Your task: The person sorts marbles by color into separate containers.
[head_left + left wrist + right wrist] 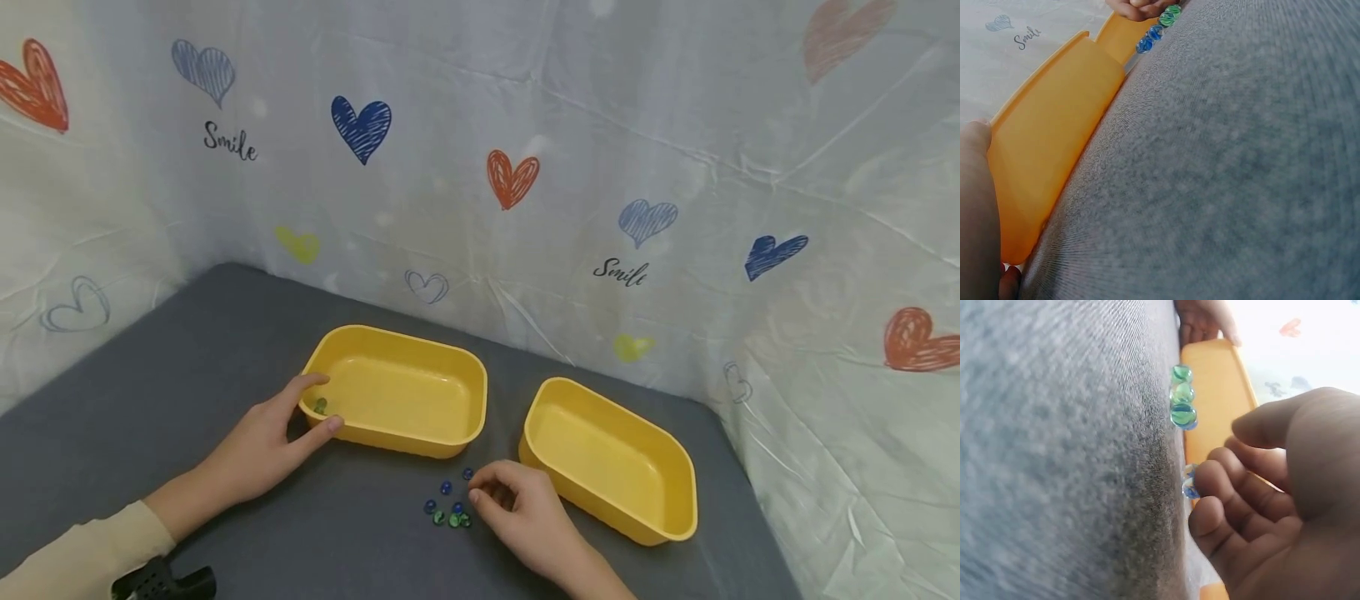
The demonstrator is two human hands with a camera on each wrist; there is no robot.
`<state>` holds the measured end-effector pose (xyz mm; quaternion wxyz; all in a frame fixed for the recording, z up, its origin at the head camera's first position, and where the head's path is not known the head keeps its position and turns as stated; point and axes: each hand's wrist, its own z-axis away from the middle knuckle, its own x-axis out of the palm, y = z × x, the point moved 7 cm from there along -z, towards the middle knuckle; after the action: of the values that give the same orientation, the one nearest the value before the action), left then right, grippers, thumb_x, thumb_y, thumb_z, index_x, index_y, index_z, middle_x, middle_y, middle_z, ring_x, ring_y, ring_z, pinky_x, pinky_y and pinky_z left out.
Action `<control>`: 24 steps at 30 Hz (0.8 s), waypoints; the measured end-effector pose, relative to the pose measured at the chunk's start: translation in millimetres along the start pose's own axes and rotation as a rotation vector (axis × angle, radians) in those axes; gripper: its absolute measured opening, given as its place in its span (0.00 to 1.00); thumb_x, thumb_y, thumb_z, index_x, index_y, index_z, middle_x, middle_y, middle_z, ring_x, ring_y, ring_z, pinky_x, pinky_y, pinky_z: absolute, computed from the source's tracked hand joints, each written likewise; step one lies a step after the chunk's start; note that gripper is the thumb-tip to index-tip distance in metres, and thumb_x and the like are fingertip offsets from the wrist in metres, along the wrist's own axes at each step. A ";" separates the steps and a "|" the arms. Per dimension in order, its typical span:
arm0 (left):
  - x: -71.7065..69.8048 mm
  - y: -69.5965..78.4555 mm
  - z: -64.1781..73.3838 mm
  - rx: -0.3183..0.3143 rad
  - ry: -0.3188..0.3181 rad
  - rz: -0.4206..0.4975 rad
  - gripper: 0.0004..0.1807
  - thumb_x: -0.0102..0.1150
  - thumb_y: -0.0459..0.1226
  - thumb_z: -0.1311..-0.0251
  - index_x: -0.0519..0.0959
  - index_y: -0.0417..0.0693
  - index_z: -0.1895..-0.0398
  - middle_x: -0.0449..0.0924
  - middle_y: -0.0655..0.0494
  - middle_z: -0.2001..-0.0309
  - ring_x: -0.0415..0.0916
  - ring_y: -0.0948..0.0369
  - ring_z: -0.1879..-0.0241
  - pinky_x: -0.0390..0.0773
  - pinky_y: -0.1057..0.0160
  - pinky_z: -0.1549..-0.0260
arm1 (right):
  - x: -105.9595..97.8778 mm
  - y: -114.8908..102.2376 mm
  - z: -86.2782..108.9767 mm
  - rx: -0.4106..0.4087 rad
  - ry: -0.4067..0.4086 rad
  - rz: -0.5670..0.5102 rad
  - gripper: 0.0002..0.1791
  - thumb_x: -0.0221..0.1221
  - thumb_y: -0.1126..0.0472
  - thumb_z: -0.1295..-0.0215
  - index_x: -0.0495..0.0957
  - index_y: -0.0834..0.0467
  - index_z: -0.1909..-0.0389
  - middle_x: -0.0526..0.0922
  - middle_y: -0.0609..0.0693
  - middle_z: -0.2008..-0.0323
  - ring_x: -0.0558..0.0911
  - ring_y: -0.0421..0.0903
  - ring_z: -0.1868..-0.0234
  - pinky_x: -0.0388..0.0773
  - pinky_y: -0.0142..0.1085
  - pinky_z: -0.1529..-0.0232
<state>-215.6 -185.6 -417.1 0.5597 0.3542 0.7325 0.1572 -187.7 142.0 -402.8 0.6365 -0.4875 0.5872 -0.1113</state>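
Observation:
At the left end of a yellow plastic box (pixel 420 343), my left hand (pixel 258 446) grips the wall, thumb at the front rim and a finger over the side rim. A green marble (pixel 321 406) lies inside that box, close to the fingers. On the grey cloth, blue marbles (pixel 446 487) and green marbles (pixel 438 518) form a loose cluster. My right hand (pixel 525 508) is just right of them, its fingers loosely bent. In the right wrist view its thumb (pixel 1260 428) stands apart from the fingertips, with nothing seen between; a blue marble (pixel 1190 487) shows beside the fingertips.
A second yellow box (pixel 611 446) stands behind and right of my right hand, angled on the grey cloth (pixel 337 533). White fabric (pixel 465 100) printed with hearts hangs behind the table. A black strap device (pixel 161 579) shows at the left sleeve (pixel 93 550).

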 end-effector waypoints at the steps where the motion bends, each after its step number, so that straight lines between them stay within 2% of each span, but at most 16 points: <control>1: 0.1 0.1 0.1 0.000 -0.001 -0.001 0.37 0.58 0.57 0.33 0.61 0.53 0.28 0.80 0.52 0.51 0.78 0.62 0.61 0.76 0.53 0.62 | 1.1 0.9 0.6 -0.010 -0.011 -0.006 0.03 0.63 0.55 0.31 0.85 0.47 0.61 0.82 0.39 0.70 0.77 0.39 0.75 0.77 0.34 0.74; 7: -0.7 1.0 0.3 0.000 0.001 -0.011 0.36 0.57 0.57 0.33 0.61 0.53 0.28 0.80 0.56 0.56 0.76 0.64 0.64 0.76 0.56 0.64 | 7.3 6.4 1.5 -0.022 -0.061 -0.019 0.02 0.63 0.56 0.31 0.84 0.46 0.60 0.82 0.40 0.69 0.78 0.38 0.75 0.77 0.33 0.74; 12: -1.1 1.0 0.1 -0.009 -0.004 -0.010 0.36 0.57 0.58 0.33 0.61 0.53 0.29 0.79 0.61 0.61 0.74 0.64 0.67 0.74 0.59 0.66 | 11.2 9.0 1.8 0.025 -0.097 0.005 0.02 0.63 0.54 0.30 0.84 0.44 0.61 0.81 0.39 0.67 0.77 0.38 0.73 0.77 0.33 0.72; 15: -0.8 1.4 0.1 -0.009 -0.004 -0.013 0.36 0.57 0.58 0.33 0.62 0.53 0.29 0.79 0.61 0.61 0.73 0.63 0.67 0.73 0.59 0.66 | 11.8 9.3 2.2 0.049 -0.109 0.016 0.02 0.62 0.53 0.30 0.84 0.43 0.61 0.81 0.38 0.68 0.77 0.38 0.73 0.76 0.33 0.72; 18: -0.8 1.8 0.2 -0.004 0.001 -0.019 0.36 0.57 0.58 0.34 0.62 0.53 0.29 0.79 0.60 0.59 0.74 0.64 0.66 0.74 0.58 0.65 | 11.2 7.9 2.3 0.042 -0.105 0.025 0.02 0.63 0.54 0.31 0.84 0.44 0.62 0.81 0.38 0.68 0.77 0.38 0.73 0.76 0.32 0.72; 24: -0.4 -1.0 0.8 -0.008 0.000 -0.016 0.36 0.57 0.59 0.34 0.62 0.54 0.29 0.78 0.63 0.64 0.73 0.65 0.68 0.73 0.60 0.66 | 11.1 5.6 2.3 0.005 -0.093 0.012 0.03 0.64 0.57 0.32 0.83 0.43 0.64 0.80 0.39 0.69 0.76 0.38 0.74 0.76 0.32 0.74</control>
<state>-215.1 -186.7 -417.7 0.5622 0.3461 0.7348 0.1555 -184.9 138.0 -414.5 0.6651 -0.4869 0.5597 -0.0860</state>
